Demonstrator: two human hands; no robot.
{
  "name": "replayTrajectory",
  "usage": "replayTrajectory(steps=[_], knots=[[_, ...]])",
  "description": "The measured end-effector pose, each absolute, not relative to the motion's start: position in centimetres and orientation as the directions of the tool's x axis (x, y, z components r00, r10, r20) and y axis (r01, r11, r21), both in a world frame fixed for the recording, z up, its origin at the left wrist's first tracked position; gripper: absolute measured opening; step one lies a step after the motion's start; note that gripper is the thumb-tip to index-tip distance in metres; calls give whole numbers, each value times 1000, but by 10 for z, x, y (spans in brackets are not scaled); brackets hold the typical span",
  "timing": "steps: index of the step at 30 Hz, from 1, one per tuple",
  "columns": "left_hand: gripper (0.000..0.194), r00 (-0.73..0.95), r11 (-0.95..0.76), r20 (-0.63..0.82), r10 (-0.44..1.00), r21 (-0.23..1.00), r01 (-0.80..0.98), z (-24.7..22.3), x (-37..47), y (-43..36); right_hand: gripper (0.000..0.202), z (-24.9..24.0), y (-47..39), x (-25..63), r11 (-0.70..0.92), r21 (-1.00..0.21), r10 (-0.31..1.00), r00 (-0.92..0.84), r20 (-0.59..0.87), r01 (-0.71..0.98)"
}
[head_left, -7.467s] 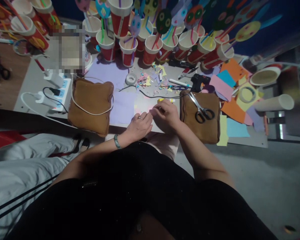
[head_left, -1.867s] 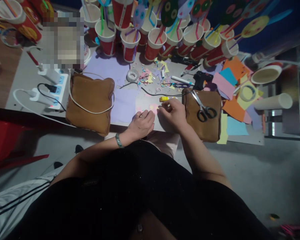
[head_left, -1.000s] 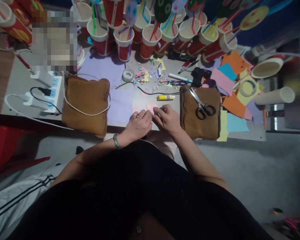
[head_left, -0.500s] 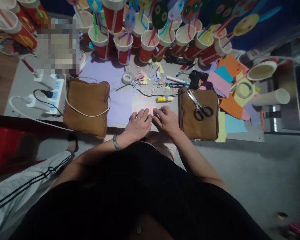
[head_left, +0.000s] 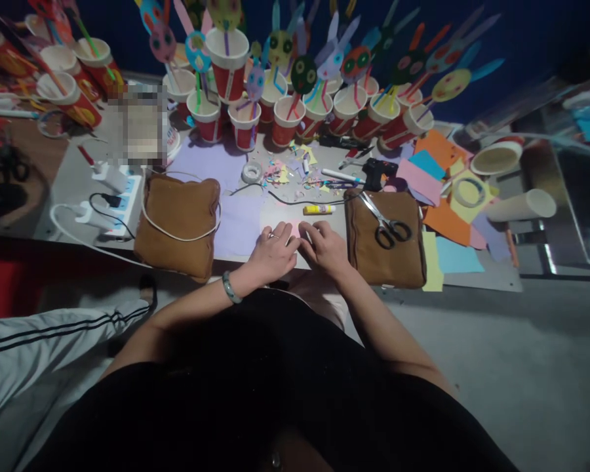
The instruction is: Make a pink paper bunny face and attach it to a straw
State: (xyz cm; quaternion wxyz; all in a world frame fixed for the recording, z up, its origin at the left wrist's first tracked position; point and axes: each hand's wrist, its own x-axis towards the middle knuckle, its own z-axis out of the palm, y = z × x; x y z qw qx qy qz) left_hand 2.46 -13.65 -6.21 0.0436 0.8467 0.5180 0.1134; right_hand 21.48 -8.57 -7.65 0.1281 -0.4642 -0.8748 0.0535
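My left hand [head_left: 274,252], with a ring and a bracelet, rests at the table's front edge, fingers bent and fingertips down. Close beside it, my right hand [head_left: 324,249] is curled the same way. Between and just beyond the fingertips shows a small pink piece [head_left: 294,228], largely covered; whether the fingers grip it or only press on it is too small to tell. A yellow glue stick [head_left: 319,210] lies just beyond my right hand. To the right, scissors [head_left: 386,223] lie on a brown cushion [head_left: 408,262]. Purple paper [head_left: 238,226] is left of my left hand.
Red cups [head_left: 288,121] with straws and paper animal faces line the back. Another brown cushion [head_left: 177,246] and a power strip [head_left: 122,206] are on the left. Paper scraps [head_left: 280,174], a tape roll [head_left: 252,173] and coloured sheets [head_left: 447,219] lie around. A person's leg [head_left: 69,334] is at lower left.
The camera view has shifted, so the table and cups appear lower in the picture. Both hands stay together at the table edge, with slight finger movement.
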Motion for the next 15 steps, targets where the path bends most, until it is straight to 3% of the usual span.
replayTrajectory(steps=[15], knots=[[30, 419, -455, 223, 880, 149, 878, -66, 24, -137, 43, -76, -86, 212, 577, -211, 815, -540, 211, 789]])
